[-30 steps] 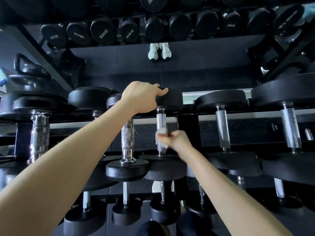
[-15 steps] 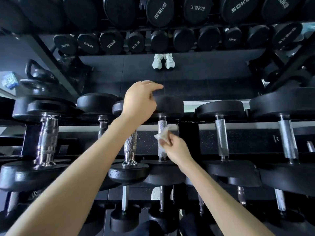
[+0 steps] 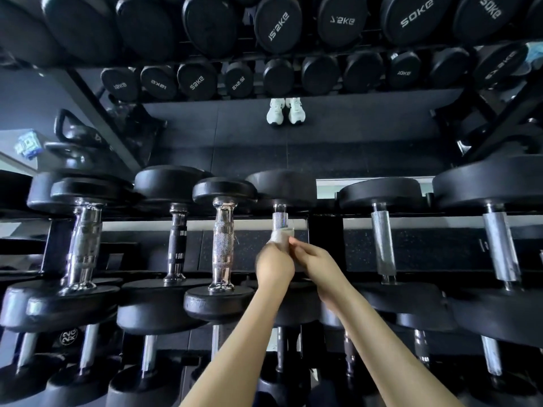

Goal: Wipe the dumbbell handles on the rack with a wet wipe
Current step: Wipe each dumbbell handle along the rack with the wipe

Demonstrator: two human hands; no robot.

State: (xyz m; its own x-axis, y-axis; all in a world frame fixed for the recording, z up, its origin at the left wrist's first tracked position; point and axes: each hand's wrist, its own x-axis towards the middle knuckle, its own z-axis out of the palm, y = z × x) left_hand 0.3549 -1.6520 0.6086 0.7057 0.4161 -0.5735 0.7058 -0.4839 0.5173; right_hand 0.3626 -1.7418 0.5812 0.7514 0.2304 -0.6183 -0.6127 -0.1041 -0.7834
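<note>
A white wet wipe (image 3: 279,237) is wrapped against the chrome handle (image 3: 278,220) of the middle dumbbell on the rack. My left hand (image 3: 273,267) grips the wipe and the handle from the left, its fingers hidden behind it. My right hand (image 3: 316,261) meets it from the right, fingertips pinching the wipe's edge. The lower part of this handle is hidden by both hands. Its far black head (image 3: 283,186) sits above them.
Neighbouring dumbbells flank the hands: a knurled chrome handle (image 3: 223,245) to the left and a plain steel handle (image 3: 382,245) to the right. Lower rack tiers hold several more. A mirror behind reflects weight heads, white shoes (image 3: 285,110) and a kettlebell (image 3: 76,139).
My left hand came down off the dumbbell's far head and joined the right hand at the handle, taking hold of the wipe there. The view shifted slightly downward.
</note>
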